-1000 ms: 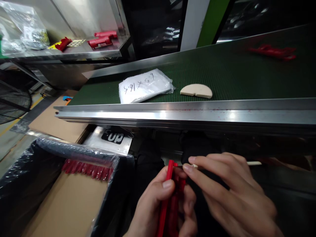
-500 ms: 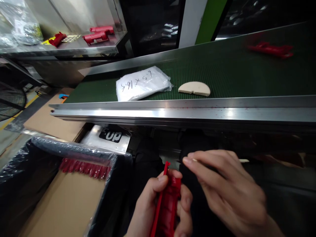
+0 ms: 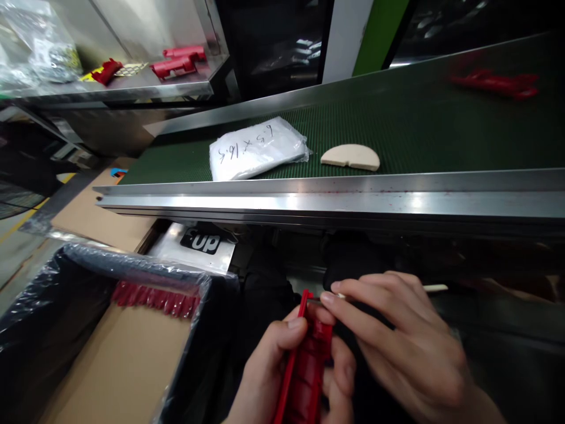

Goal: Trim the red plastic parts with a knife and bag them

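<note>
A red plastic part (image 3: 304, 371) is gripped in my left hand (image 3: 269, 359), with the thumb on its edge and fingers around its far side. My right hand (image 3: 401, 341) pinches a thin tool with a pale handle (image 3: 436, 288), whose end shows past the knuckles. The dark, narrow tip of the tool reaches the upper end of the red part, close to my left fingers. Part of the tool is hidden behind my right fingers.
On the green conveyor (image 3: 397, 129) lie a white plastic packet (image 3: 258, 148), a beige half-disc (image 3: 351, 156) and a blurred red part (image 3: 498, 83). A lined box (image 3: 132, 266) holding red parts (image 3: 154, 299) stands lower left. More red parts (image 3: 176, 65) rest on a metal shelf (image 3: 132, 93).
My right hand has moved slightly left toward the red part, and the tool tip is now at its upper end. My left hand and the part have shifted slightly right.
</note>
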`<action>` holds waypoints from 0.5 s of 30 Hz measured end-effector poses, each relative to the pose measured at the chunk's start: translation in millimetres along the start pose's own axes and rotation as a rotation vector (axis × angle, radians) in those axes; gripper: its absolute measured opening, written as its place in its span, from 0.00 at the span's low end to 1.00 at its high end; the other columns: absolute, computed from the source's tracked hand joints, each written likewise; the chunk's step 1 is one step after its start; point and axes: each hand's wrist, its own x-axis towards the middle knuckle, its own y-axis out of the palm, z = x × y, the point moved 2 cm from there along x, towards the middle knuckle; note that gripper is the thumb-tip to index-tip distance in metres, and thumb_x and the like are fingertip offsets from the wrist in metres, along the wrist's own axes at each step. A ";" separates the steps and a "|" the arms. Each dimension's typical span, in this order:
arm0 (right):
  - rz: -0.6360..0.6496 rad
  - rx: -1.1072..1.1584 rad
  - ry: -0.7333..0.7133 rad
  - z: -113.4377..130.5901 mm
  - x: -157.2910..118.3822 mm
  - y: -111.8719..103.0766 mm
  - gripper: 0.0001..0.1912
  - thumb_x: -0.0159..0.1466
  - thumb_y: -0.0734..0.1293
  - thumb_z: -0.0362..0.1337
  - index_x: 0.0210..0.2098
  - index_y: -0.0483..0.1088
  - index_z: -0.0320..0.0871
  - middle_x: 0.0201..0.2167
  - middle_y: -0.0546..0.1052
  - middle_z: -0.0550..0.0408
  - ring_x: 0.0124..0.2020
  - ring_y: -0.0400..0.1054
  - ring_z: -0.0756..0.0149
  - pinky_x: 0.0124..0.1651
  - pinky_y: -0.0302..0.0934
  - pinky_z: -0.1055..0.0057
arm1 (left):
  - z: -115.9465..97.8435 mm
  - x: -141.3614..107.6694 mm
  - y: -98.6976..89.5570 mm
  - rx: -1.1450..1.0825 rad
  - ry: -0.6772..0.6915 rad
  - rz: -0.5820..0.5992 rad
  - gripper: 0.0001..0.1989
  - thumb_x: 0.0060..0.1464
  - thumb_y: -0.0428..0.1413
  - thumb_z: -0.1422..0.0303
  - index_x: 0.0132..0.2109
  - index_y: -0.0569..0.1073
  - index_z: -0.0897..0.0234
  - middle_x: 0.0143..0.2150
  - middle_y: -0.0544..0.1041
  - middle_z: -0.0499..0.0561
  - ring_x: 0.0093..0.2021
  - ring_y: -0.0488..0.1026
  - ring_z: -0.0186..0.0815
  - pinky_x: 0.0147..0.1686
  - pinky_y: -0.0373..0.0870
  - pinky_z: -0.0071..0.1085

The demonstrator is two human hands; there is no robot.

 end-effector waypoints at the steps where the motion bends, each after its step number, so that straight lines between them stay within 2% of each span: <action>1: -0.005 -0.005 0.000 0.2 -0.5 0.4 0.21 0.61 0.60 0.18 0.51 0.72 0.35 0.45 0.74 0.41 0.44 0.65 0.54 0.44 0.56 0.53 | -1.7 -0.9 1.7 -0.013 -0.006 -0.050 0.28 0.59 0.46 0.47 0.30 0.71 0.69 0.17 0.69 0.51 0.12 0.61 0.29 0.13 0.56 0.21; 4: -0.044 -0.028 0.020 1.0 -1.9 -1.0 0.20 0.63 0.60 0.18 0.50 0.72 0.35 0.45 0.75 0.42 0.45 0.66 0.54 0.45 0.56 0.52 | -6.4 -4.9 6.1 -0.095 -0.035 -0.244 0.21 0.59 0.52 0.52 0.35 0.73 0.70 0.27 0.76 0.55 0.19 0.70 0.31 0.16 0.61 0.21; 6: -0.106 -0.042 0.058 0.9 -2.4 -5.4 0.20 0.62 0.61 0.17 0.51 0.72 0.36 0.45 0.75 0.44 0.46 0.67 0.56 0.46 0.58 0.54 | -5.4 -7.6 6.8 -0.155 -0.104 -0.303 0.21 0.61 0.49 0.54 0.38 0.72 0.70 0.28 0.75 0.54 0.18 0.69 0.30 0.14 0.58 0.20; 8: -0.181 -0.060 0.116 -0.6 -2.9 -11.6 0.22 0.59 0.64 0.15 0.51 0.72 0.36 0.45 0.75 0.45 0.46 0.68 0.59 0.46 0.60 0.59 | -1.9 -9.6 4.6 -0.190 -0.133 -0.312 0.20 0.64 0.46 0.56 0.40 0.72 0.68 0.27 0.73 0.52 0.16 0.68 0.30 0.12 0.56 0.20; 11: -0.220 -0.051 0.197 -7.8 -6.6 -15.9 0.26 0.57 0.66 0.14 0.52 0.73 0.39 0.45 0.75 0.47 0.45 0.69 0.62 0.45 0.62 0.62 | 2.5 -11.4 -0.7 -0.210 -0.058 -0.302 0.16 0.65 0.44 0.59 0.45 0.71 0.63 0.32 0.74 0.52 0.17 0.70 0.30 0.14 0.59 0.20; 13: -0.206 -0.006 0.246 -16.4 -14.5 -11.4 0.25 0.59 0.66 0.16 0.52 0.72 0.41 0.45 0.74 0.48 0.45 0.69 0.62 0.45 0.63 0.62 | 1.5 -11.3 -0.9 -0.190 -0.024 -0.274 0.17 0.67 0.42 0.60 0.47 0.71 0.63 0.33 0.74 0.52 0.18 0.70 0.29 0.15 0.60 0.20; 15: -0.223 -0.001 0.311 -27.0 -29.0 -0.6 0.22 0.61 0.65 0.19 0.52 0.72 0.43 0.45 0.75 0.50 0.46 0.70 0.64 0.47 0.63 0.64 | -6.5 -8.7 4.3 -0.124 0.000 -0.226 0.16 0.66 0.44 0.59 0.47 0.71 0.63 0.33 0.74 0.52 0.18 0.70 0.28 0.16 0.61 0.19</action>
